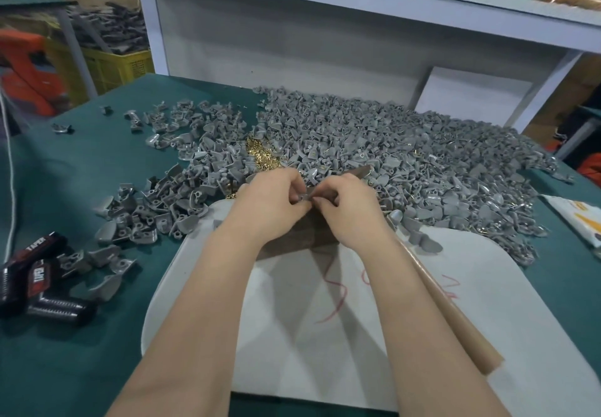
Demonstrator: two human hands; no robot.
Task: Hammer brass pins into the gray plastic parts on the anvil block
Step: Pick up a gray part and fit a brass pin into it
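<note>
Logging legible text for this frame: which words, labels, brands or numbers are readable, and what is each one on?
"TAPEX": on the black packet at far left.
Second black-and-red packet: print too blurred to read.
White packet at right: orange print, unreadable.
White board: red scribbles, no legible word.
Gray part pinched by left hand and right hand: no text visible.

A small gray part (303, 196) is held over the brown anvil block (292, 241); brass pins (261, 156) lie heaped behind; the hammer (455, 312) seems to lie at its right.
</note>
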